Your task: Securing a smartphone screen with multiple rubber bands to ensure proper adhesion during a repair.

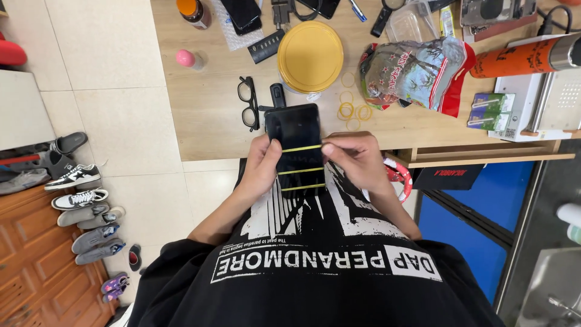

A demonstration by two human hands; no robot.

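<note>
Fingertips of the right hand (357,158) pinch the topmost of three thin yellow rubber bands (301,148) wrapped across a flat black rectangular phone-like slab (296,148). The left hand (261,166) curls closed around the slab's opposite edge, thumb on its face. The slab is held above the person's lap, its far end over the near edge of the pale wooden table (206,115). Just beyond lie loose yellow rubber bands (351,110), black-framed glasses (247,103), and a round yellow lid (310,56).

Black tee (315,266) w/ white print, bare forearms.
</note>
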